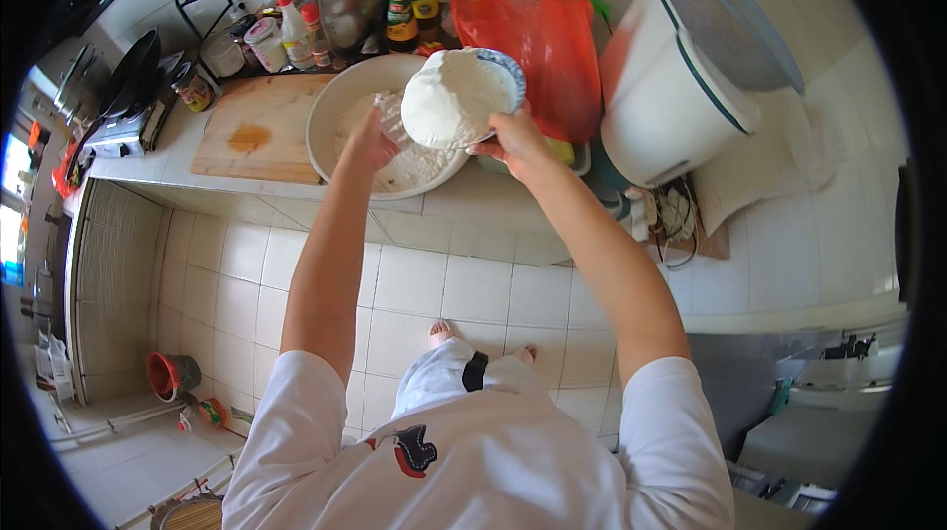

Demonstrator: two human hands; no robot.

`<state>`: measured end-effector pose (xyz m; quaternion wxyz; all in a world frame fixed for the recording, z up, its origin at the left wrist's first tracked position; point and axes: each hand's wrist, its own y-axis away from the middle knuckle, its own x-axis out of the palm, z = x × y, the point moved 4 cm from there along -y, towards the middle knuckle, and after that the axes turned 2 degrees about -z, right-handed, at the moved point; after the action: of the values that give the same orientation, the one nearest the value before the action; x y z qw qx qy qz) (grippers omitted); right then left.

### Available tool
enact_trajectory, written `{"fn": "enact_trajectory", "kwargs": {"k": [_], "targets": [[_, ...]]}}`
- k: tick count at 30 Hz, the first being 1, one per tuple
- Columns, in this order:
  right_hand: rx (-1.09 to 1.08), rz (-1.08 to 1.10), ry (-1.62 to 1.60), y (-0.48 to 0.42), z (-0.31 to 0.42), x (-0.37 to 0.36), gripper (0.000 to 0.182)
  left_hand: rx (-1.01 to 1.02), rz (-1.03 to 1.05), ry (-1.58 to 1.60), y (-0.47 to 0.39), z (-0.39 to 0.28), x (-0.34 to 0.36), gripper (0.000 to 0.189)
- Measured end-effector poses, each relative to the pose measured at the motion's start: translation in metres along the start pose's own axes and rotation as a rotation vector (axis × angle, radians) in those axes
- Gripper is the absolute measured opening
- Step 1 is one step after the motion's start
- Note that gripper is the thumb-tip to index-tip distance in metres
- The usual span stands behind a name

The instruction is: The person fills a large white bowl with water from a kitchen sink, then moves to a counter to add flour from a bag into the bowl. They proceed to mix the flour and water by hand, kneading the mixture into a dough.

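A blue-and-white bowl (510,71) heaped with white flour (447,101) is tilted to the left over the right part of a large white basin (323,115). My right hand (516,141) grips this bowl by its lower right rim. Inside the basin lies loose flour (414,167). My left hand (370,141) is over the left part of the basin, beside a crumpled clear plastic bag (392,115) that its fingers seem to touch; whether they grip it cannot be told.
Left of the basin lies a wooden cutting board (259,126). Sauce bottles (401,15), condiment jars (265,41) and a red plastic bag (566,56) stand behind. A white lidded bin (666,93) is at the right. A portable gas stove (129,134) is far left.
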<state>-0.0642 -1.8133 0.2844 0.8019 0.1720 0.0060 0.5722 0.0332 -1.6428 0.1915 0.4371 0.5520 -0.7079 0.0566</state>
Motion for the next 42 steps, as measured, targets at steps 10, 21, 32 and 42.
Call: {"fn": "enact_trajectory", "kwargs": {"k": [10,21,32,42], "targets": [[-0.887,-0.103,1.404,-0.061,-0.025,0.066,0.050,-0.168,-0.158,0.120,-0.024,0.014,-0.020,0.035],[-1.356,0.137,1.688,-0.047,-0.007,0.093,0.056,0.185,-0.117,-0.400,-0.029,-0.016,-0.048,0.041],[-0.328,-0.069,0.480,-0.055,0.028,0.040,0.052,0.435,-0.258,-1.587,-0.039,-0.033,-0.045,0.072],[0.294,-0.073,-0.410,0.036,0.005,-0.058,0.024,0.069,-0.197,-2.075,-0.061,0.001,-0.034,0.100]]}}
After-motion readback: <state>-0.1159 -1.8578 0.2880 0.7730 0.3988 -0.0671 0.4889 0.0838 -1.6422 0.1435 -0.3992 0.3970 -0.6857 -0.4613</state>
